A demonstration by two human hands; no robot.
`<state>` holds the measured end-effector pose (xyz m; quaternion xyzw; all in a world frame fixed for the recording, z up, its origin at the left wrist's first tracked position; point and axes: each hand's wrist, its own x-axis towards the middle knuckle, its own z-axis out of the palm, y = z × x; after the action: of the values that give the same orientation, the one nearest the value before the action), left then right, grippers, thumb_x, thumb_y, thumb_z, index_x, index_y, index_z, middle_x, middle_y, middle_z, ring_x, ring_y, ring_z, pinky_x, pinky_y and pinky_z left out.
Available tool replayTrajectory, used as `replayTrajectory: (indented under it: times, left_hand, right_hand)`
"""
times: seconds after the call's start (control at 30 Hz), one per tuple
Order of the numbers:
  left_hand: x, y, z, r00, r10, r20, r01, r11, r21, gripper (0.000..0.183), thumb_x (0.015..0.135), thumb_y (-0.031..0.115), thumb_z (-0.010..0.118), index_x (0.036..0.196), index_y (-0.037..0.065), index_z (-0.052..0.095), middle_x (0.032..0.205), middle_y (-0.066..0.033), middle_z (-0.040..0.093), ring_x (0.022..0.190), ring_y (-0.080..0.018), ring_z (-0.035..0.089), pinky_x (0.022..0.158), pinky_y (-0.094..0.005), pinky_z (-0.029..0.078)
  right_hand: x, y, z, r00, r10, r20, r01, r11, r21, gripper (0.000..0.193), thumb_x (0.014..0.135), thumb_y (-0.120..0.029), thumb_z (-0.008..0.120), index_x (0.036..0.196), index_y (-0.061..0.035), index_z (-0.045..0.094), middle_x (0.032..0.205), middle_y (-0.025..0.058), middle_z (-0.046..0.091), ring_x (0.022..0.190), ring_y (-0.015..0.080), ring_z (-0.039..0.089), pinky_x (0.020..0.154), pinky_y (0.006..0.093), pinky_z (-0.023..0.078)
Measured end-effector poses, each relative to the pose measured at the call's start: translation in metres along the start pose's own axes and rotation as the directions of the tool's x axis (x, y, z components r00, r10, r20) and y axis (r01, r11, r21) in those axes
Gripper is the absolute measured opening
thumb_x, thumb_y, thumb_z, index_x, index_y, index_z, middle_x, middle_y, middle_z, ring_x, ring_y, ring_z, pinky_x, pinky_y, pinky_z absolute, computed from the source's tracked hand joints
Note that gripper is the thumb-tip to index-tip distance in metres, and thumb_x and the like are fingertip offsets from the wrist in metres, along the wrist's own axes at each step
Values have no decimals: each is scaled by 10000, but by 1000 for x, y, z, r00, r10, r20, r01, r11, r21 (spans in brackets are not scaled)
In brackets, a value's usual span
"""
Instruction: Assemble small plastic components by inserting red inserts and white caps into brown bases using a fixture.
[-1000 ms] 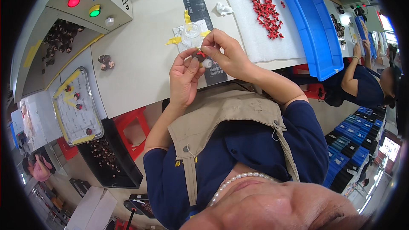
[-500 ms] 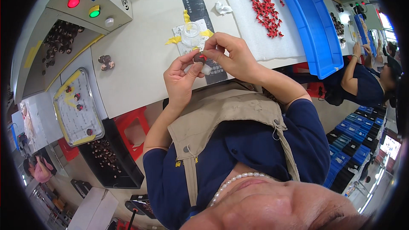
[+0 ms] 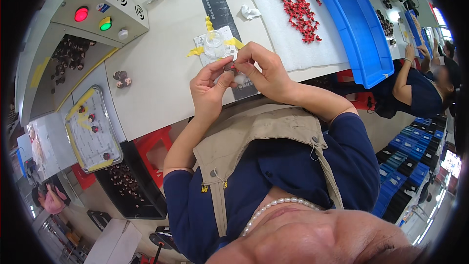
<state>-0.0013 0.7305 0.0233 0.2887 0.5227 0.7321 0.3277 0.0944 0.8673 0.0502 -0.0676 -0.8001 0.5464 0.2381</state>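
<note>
Shifted the small round dark-brown piece with a red part (image 3: 229,67) slightly lower in the frame since the earlier view. Pinched it, just above the frame's centre, between the thumb and fingers of the bare left hand (image 3: 207,88) — held the bare right hand (image 3: 267,73) narrowed at the red part, too small to tell whether gripping. Worked near the clear round plastic cup (image 3: 213,43), with scattered small red pieces (image 3: 299,14) at upper right, beside the long blue plastic bin (image 3: 373,61).
</note>
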Motion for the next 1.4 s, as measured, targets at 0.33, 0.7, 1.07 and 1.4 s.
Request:
replayTrajectory:
  times: [0.33,0.7,1.07,1.4]
  left_hand:
    - [1,-1,12,901,-341,267,433,690,-580,453,923,296,523,1232,-29,461,1112,-150,588,1052,-234,572,910,-382,471]
    - [-1,-5,9,966,-200,162,257,803,-537,362,908,169,522,1186,-60,485,1045,-154,590,969,-219,593,875,-355,481]
    - [-44,83,-227,487,491,-723,-60,844,533,274,889,119,546,1082,-74,566,949,-112,636,856,-177,607,819,-316,490]
    - [-72,102,-352,579,640,-505,799,-323,507,402,799,334,615,1107,75,625,1016,-160,649,910,-337,617,797,-430,463]
  right_hand:
    - [-3,3,-8,976,-216,-28,198,936,-290,328,630,-98,761,904,-44,587,961,90,565,951,260,521,821,340,436]
    - [4,-7,-6,972,-227,57,234,941,-243,373,622,-103,766,947,-45,590,991,94,559,975,269,511,844,353,431]
    - [91,122,-120,961,-121,-247,-131,589,-797,112,801,-185,639,875,-113,682,857,59,657,844,254,587,755,369,440]
    - [136,149,-128,976,113,-188,-216,355,-909,222,780,-352,627,895,-171,687,860,51,673,857,248,626,735,423,432]
